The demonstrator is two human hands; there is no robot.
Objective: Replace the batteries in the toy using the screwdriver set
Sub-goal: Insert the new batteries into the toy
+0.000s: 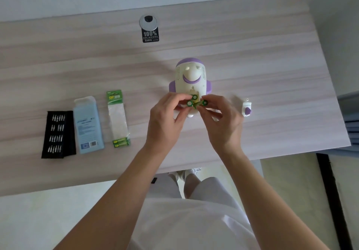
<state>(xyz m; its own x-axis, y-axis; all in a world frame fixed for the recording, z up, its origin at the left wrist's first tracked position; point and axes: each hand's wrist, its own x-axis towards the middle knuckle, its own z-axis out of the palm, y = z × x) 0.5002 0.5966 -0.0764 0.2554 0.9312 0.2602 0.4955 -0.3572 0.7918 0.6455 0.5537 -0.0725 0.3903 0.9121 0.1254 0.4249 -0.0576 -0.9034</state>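
Observation:
A white and purple toy (191, 79) lies on the table (272, 75), its battery bay facing me. One green battery (194, 96) sits in the bay. Just in front of the toy, my left hand (165, 119) pinches a green battery (189, 103). My right hand (223, 121) pinches another green battery (204, 102), and the two batteries meet end to end. The toy's small white and purple cover (246, 109) lies to the right. A black bit holder (57, 134) of the screwdriver set lies at the left.
A blue screwdriver case (88, 125) and a green battery pack (118, 120) with two batteries left in it lie between the bit holder and my hands. A cable grommet with a black sticker (150, 28) is at the back. The table's front edge runs below my wrists.

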